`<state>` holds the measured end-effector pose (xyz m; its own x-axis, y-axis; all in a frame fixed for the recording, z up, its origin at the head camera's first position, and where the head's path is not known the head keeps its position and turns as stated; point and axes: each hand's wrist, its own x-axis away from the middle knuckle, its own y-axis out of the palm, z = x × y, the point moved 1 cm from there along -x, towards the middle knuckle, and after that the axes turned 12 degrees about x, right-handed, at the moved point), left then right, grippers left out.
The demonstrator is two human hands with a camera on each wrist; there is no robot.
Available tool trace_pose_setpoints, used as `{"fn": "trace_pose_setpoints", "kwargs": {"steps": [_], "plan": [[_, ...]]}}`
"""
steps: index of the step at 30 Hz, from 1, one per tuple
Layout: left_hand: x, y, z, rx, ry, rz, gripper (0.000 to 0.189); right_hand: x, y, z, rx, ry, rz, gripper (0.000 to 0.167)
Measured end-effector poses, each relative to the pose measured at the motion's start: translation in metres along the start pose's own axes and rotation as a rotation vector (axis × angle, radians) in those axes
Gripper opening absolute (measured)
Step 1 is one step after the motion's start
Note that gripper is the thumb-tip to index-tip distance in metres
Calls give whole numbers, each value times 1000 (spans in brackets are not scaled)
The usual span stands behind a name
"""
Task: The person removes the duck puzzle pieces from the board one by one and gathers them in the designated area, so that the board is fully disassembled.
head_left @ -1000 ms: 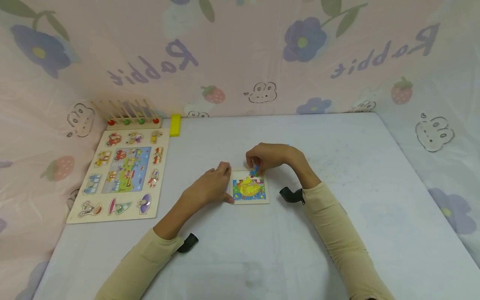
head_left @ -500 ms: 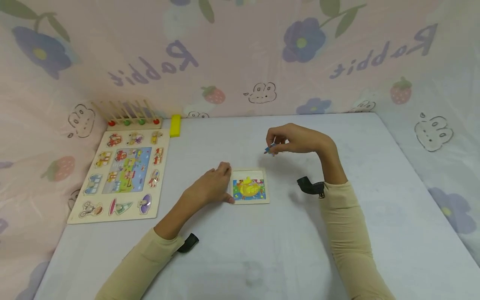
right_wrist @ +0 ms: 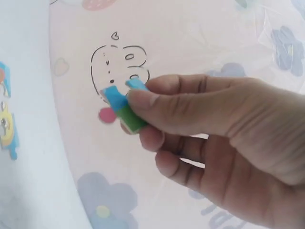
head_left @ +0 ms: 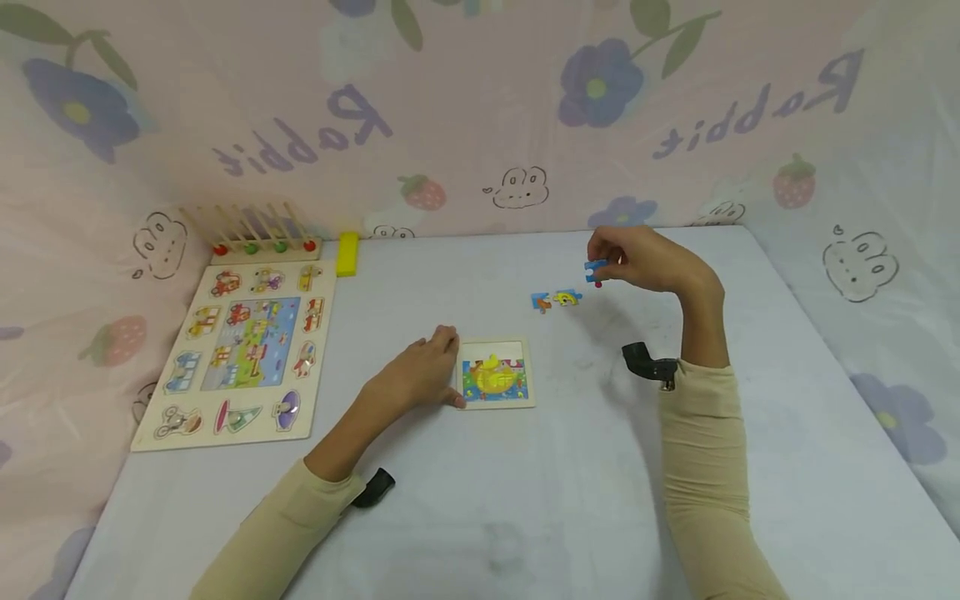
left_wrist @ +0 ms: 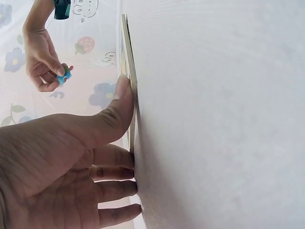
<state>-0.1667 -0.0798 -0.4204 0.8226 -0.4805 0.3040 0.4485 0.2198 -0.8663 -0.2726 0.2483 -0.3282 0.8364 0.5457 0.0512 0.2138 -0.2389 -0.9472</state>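
My right hand [head_left: 637, 257] is raised at the far right of the table. Between thumb and fingertips it pinches a blue and green jigsaw piece [right_wrist: 126, 109] with a pink tab. To its left, a blue and orange jigsaw piece [head_left: 541, 302] lies beside a jigsaw piece with a yellow fish [head_left: 567, 297]. My left hand [head_left: 416, 375] rests at the left edge of a small wooden puzzle tray [head_left: 498, 407]. In the left wrist view its thumb presses the tray's edge, the other fingers fairly straight. A yellow duck picture fills the tray's nearer part; its far strip is bare.
On the left lies a large wooden peg puzzle board [head_left: 318, 367] with vehicle pieces. Behind it stands a wooden rack [head_left: 270, 248] with upright rods and red and green beads. A yellow block [head_left: 347, 254] lies beside the rack. Printed curtains [head_left: 465, 108] enclose the table.
My right hand has moved from over the tray to the far right, a piece in its fingers. Two pieces now show on the table where it passed. The left hand stays put.
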Motion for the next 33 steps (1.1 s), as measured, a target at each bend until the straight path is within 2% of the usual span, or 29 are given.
{"fn": "trace_pose_setpoints", "kwargs": {"steps": [5, 12, 17, 24, 33], "plan": [[0, 0, -1, 3, 6, 9, 102, -4, 6, 15, -8, 16, 2, 14], [2, -1, -2, 0, 2, 14, 102, -20, 30, 42, -47, 79, -87, 14], [3, -1, -3, 4, 9, 17, 102, -28, 45, 53, -49, 91, -134, 14], [1, -1, -3, -3, 31, 13, 103, -29, 52, 59, -13, 124, -177, 20], [-1, 1, -4, 11, 17, 7, 103, -34, 58, 56, 47, 181, -229, 32]]}}
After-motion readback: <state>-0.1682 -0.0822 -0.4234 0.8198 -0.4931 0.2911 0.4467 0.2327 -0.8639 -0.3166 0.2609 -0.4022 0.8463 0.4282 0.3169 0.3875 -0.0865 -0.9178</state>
